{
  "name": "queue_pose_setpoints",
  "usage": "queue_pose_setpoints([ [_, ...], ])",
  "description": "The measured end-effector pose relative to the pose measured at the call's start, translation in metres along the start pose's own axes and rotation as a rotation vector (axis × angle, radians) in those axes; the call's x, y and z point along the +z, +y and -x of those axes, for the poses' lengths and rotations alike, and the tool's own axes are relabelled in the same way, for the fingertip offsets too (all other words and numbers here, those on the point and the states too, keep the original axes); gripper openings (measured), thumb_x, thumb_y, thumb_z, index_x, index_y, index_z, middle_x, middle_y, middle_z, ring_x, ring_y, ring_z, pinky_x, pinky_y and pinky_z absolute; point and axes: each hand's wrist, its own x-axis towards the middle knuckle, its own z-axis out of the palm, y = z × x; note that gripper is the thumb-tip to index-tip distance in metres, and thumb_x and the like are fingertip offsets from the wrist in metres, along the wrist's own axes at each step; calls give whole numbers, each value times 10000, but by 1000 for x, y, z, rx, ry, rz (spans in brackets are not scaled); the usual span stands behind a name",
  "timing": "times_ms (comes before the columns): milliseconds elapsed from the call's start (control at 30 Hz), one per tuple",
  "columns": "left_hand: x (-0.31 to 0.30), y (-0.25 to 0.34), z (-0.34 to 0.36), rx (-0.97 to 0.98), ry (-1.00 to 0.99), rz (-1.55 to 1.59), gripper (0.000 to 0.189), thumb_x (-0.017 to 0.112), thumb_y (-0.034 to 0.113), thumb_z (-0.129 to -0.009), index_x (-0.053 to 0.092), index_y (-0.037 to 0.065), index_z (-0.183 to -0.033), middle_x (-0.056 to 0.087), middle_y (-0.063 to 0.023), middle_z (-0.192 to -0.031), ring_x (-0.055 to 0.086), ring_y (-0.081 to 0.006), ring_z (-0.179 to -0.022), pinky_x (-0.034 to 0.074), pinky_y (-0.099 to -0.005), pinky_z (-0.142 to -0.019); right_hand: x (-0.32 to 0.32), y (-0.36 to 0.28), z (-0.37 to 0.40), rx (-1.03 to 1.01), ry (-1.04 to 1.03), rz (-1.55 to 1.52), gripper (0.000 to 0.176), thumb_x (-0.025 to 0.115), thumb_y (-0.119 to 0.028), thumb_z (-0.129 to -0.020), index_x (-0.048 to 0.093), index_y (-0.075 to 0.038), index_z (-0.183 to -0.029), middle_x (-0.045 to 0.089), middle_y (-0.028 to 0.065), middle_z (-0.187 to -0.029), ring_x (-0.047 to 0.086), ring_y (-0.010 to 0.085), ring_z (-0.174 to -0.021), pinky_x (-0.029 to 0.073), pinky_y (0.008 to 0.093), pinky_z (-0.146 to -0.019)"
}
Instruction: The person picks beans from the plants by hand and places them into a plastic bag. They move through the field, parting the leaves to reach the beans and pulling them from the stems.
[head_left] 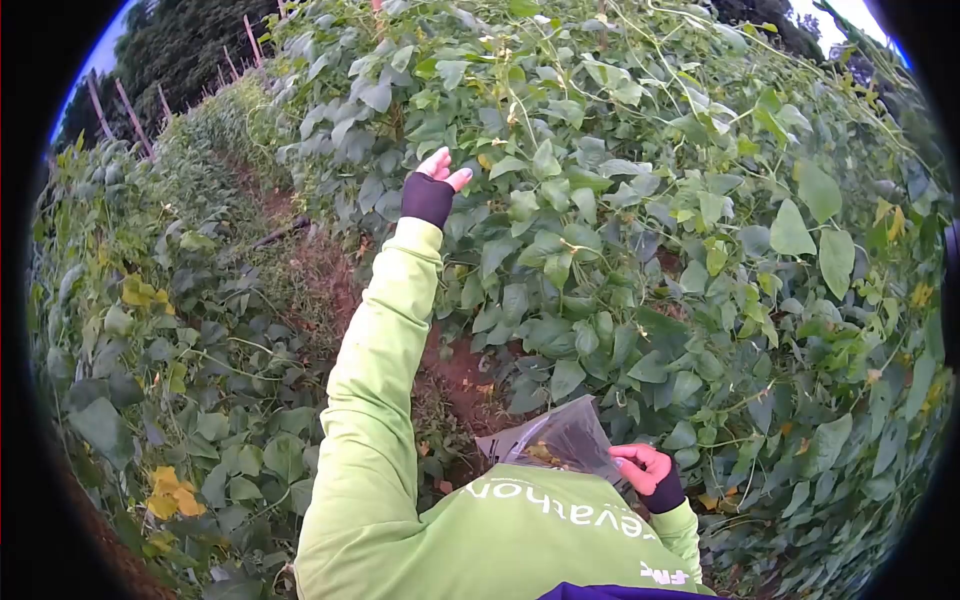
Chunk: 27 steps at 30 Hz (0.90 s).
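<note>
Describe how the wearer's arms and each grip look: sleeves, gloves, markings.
Left sleeve and right sleeve: long, lime green, the left visibly creased. Left grip and right grip each wear a dark fingerless glove. White lettering marks the matching shirt front; I see none on the sleeves.

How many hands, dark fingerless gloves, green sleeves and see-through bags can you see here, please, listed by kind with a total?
Hands: 2
Dark fingerless gloves: 2
Green sleeves: 2
See-through bag: 1
Total: 7
</note>
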Motion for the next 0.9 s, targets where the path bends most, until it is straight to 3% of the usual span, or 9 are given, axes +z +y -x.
queue_pose_setpoints([
  [100, -29, -2, 82, -108, -56, 183, 421, 710, 30, -826, 600, 1, -1231, 634, -115, -1194, 602, -169, -1065, 481, -280, -931, 14, -11, -34, -84, -75, 34, 200, 653, -75, -877, 700, -20, -1063, 665, 36, -933, 593, 75, -793, 461, 218, -728],
  [200, -61, -8, 165, -375, -12, 330, 297, 671, 110, -886, 637, 40, -1172, 676, -33, -1099, 618, -93, -988, 481, -238, -849, 26, -18, -68, -97, -214, 5, 193, 654, -87, -858, 705, -31, -1035, 687, 77, -969, 613, 160, -885, 471, 274, -811],
  [333, -102, -44, 250, -552, 228, 402, 276, 641, 129, -912, 628, 66, -1180, 673, -48, -1103, 639, -134, -979, 502, -271, -846, 41, -22, -123, -139, -401, 35, 198, 661, -91, -881, 699, -29, -1065, 675, 54, -945, 608, 96, -812, 477, 237, -745],
  [367, -115, -52, 267, -591, 298, 426, 276, 639, 122, -912, 624, 66, -1182, 673, -55, -1097, 641, -146, -978, 509, -281, -850, 44, -45, -137, -113, -455, 121, 196, 659, -67, -874, 695, -23, -1061, 676, 62, -939, 611, 120, -817, 473, 261, -742],
  [433, -136, -58, 294, -647, 440, 399, 290, 635, 118, -913, 613, 70, -1198, 674, -55, -1091, 645, -151, -970, 515, -280, -849, 52, -62, -180, -427, -494, 149, 184, 646, -27, -866, 695, -20, -1043, 676, 71, -934, 612, 152, -825, 469, 285, -746],
  [500, -153, -59, 310, -664, 546, 357, 293, 635, 119, -910, 614, 68, -1198, 673, -51, -1087, 646, -147, -961, 518, -274, -828, 54, -104, -228, -540, -453, 165, 173, 637, -3, -856, 692, -13, -1021, 675, 84, -926, 614, 193, -825, 473, 306, -766],
  [700, -179, -79, 265, -534, 674, 303, 273, 610, 81, -918, 623, 62, -1191, 673, -57, -1082, 648, -146, -949, 522, -269, -814, 35, -264, -374, -1205, 330, 469, 148, 657, 9, -829, 683, -20, -972, 653, 120, -886, 616, 245, -791, 486, 315, -718],
  [833, -158, -90, 178, -470, 644, 326, 275, 618, 92, -916, 618, 42, -1186, 676, -64, -1064, 647, -148, -947, 517, -272, -824, 33, -333, -441, -1288, 689, 589, 195, 732, -72, -791, 672, -24, -970, 624, 132, -870, 610, 270, -777, 487, 334, -707],
  [900, -150, -98, 132, -420, 509, 330, 278, 625, 95, -912, 615, 31, -1182, 678, -69, -1056, 646, -155, -947, 509, -273, -830, 30, -346, -465, -1309, 745, 619, 256, 786, -135, -750, 660, -20, -941, 610, 134, -856, 603, 279, -765, 485, 342, -696],
])
